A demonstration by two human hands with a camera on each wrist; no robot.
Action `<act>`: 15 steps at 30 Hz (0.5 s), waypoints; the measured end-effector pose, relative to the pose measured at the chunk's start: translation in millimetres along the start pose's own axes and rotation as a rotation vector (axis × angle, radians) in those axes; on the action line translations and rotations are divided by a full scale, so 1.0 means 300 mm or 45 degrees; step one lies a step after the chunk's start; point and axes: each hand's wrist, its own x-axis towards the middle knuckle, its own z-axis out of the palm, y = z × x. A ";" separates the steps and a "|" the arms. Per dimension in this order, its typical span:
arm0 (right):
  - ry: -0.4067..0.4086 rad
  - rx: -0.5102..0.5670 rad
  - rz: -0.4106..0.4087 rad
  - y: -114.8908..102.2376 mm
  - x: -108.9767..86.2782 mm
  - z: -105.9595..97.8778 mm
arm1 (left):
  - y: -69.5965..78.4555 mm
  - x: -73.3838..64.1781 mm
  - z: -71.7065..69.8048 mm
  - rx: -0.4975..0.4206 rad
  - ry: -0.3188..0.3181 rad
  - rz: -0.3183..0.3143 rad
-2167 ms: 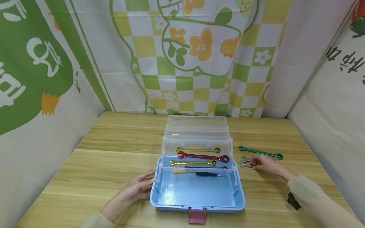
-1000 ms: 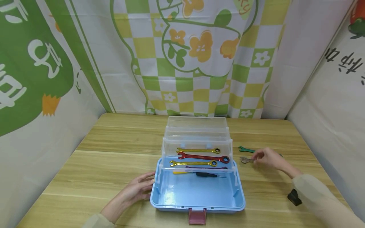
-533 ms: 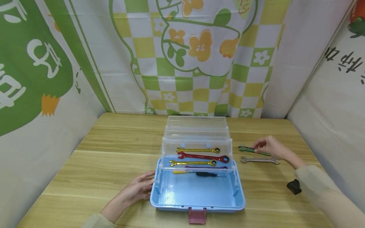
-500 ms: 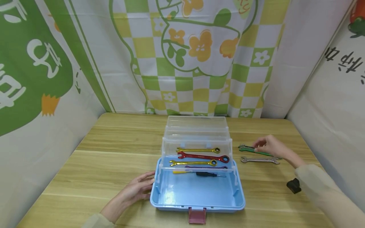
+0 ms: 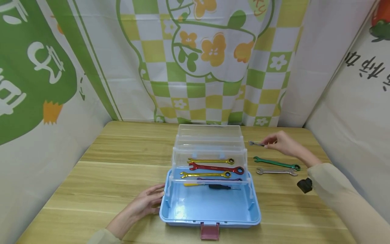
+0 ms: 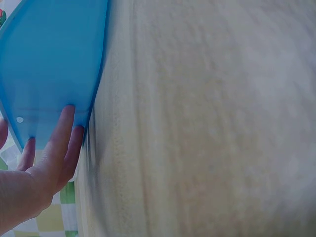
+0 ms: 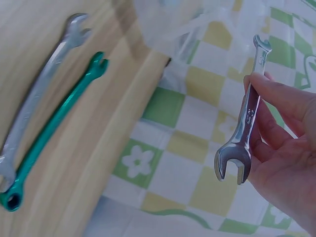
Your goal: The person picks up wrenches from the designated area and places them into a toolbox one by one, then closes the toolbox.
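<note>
My right hand [image 5: 283,145] pinches a small silver open-end wrench [image 5: 255,143] near the back right of the table. In the right wrist view, thumb and fingers grip this double-ended wrench [image 7: 240,137] by its middle. My left hand [image 5: 141,204] rests against the left side of a blue toolbox [image 5: 210,207], its extended fingers touching the wall, as the left wrist view also shows. A green ratchet wrench [image 5: 275,163] and another silver open-end wrench [image 5: 276,171] lie on the table right of the box.
The toolbox stands with its clear trays [image 5: 210,130] unfolded backward. A red wrench [image 5: 216,167], several yellow and purple ones, and a black-handled screwdriver [image 5: 219,186] show in or through them. A patterned curtain [image 5: 195,91] hangs behind the table [image 5: 106,179].
My right hand moved a silver wrench from the front of the row, over the other silver wrench and the green one, to behind them. The left hand stayed at the toolbox.
</note>
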 end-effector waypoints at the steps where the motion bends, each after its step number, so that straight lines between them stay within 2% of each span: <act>1: 0.002 -0.006 -0.004 -0.008 0.008 -0.002 | 0.000 0.000 0.000 -0.004 -0.003 0.001; 15: -0.068 0.013 -0.098 -0.125 0.112 0.007 | 0.002 0.000 -0.001 0.005 -0.005 -0.002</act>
